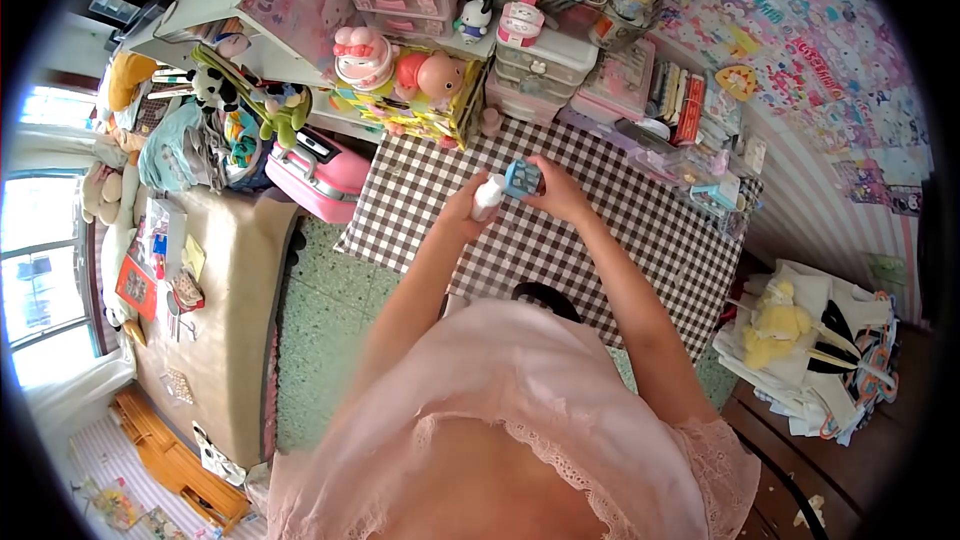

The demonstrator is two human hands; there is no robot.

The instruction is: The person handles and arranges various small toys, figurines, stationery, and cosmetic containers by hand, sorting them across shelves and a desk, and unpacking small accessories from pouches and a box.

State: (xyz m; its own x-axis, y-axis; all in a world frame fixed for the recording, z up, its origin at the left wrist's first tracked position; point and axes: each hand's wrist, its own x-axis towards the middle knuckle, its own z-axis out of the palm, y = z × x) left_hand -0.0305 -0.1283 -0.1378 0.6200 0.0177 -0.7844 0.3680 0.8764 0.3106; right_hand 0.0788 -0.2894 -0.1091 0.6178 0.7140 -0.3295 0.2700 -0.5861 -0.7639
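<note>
Above the black-and-white checked tablecloth [540,250], my left hand [463,210] is wrapped round a small white bottle [488,196]. My right hand [560,192] holds a small blue object [521,179] by its right side; a lighter pattern shows on it, too small to read. The bottle and the blue object are close side by side, and I cannot tell whether they touch. A small pink cup-like item [490,121] stands on the cloth behind them.
Clear drawers [545,70], a yellow box [405,110] with pink toys, and stationery [690,110] line the table's back. A pink suitcase [318,175] stands left. Folded clothes [810,350] lie at the right.
</note>
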